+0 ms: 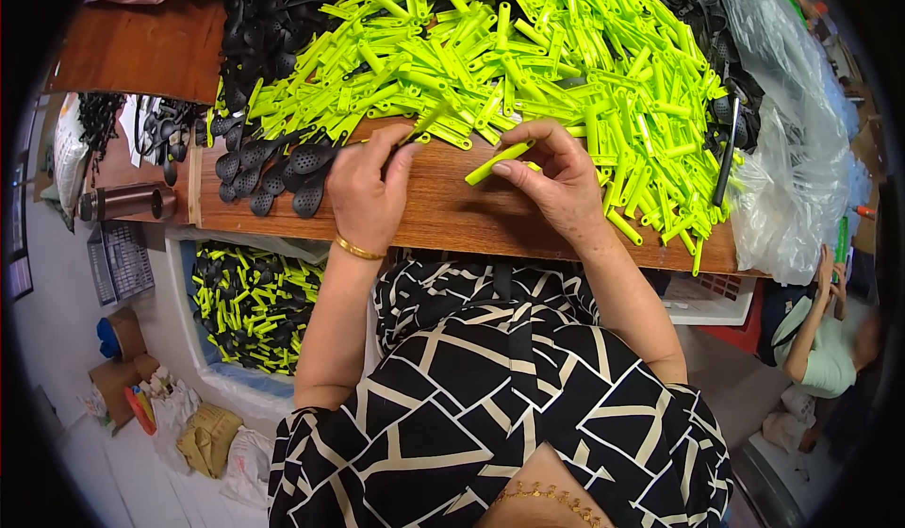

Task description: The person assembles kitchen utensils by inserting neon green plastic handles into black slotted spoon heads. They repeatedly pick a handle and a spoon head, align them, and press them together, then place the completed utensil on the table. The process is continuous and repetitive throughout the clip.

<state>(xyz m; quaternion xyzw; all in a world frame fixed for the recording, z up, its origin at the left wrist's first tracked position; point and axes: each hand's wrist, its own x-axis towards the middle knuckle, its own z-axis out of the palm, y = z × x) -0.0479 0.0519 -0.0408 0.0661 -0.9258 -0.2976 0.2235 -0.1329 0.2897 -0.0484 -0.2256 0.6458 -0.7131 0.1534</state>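
My right hand [563,181] pinches a lime-green plastic handle [494,163] between thumb and fingers, just above the near edge of the wooden table. My left hand [370,189] is closed at the fingertips on another slim lime-green handle [430,119], slightly blurred and pointing up to the right. Both hands are apart, with bare wood between them. A large heap of lime-green handles [528,66] spreads over the table beyond them. Left of my left hand lie several black perforated spoon heads [253,165], their holed bowls toward me.
Below the table on the left stands a white bin [179,288] filled with black and lime-green pieces. More black parts [269,28] are heaped at the far left. Clear plastic sheeting [792,151] drapes the right side. A steel flask [127,203] lies at left. Another person [830,339] sits at right.
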